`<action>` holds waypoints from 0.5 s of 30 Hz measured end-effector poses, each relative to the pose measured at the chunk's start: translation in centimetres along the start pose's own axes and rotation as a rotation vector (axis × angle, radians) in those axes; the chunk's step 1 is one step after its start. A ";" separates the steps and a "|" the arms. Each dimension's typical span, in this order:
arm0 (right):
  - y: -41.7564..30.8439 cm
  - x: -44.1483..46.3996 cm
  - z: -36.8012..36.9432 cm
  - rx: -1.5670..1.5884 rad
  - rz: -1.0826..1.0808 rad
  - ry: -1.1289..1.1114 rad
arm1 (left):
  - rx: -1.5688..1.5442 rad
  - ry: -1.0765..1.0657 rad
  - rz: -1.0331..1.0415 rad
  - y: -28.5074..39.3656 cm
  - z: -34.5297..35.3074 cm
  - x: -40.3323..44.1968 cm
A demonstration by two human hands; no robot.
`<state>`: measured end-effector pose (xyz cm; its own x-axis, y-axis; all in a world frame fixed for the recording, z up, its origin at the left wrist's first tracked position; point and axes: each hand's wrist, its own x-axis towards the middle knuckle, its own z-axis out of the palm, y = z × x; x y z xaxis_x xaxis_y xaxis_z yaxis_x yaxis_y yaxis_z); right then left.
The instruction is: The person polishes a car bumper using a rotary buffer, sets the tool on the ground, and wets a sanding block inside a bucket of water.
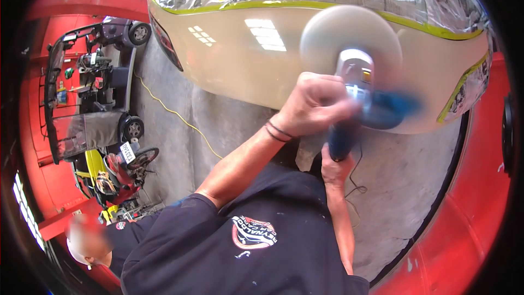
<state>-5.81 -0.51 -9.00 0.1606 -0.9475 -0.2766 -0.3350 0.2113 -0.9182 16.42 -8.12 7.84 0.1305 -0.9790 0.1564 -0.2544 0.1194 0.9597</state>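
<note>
Blu/slvr polisher (356, 68) w/ wht pad (341, 26) at beige bumper (256, 74).

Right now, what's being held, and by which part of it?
A rotary polisher: the left grip holds it near its silver head, the right grip the rear of its blue body. Blur hides the left grip's exact place.

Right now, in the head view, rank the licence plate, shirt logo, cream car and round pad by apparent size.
Cream car
Round pad
Shirt logo
Licence plate, farther from the camera, so it looks smaller.
</note>
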 end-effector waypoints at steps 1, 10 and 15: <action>-0.1 0.0 0.8 -0.002 -0.013 -0.015 | 0.058 0.007 -0.008 0.3 -1.1 -0.4; -8.1 1.0 7.3 -0.121 -0.114 -0.136 | -0.157 0.369 -0.104 -2.3 -12.7 -5.5; -10.6 1.9 11.4 -0.356 -0.209 -0.261 | -0.232 0.480 -0.108 -4.5 -19.2 -8.6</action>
<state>8.68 -1.85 -3.02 0.4704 -0.8594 -0.2005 -0.5605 -0.1155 -0.8200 34.80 2.93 6.69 0.5810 -0.8089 0.0907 -0.0039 0.1087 0.9941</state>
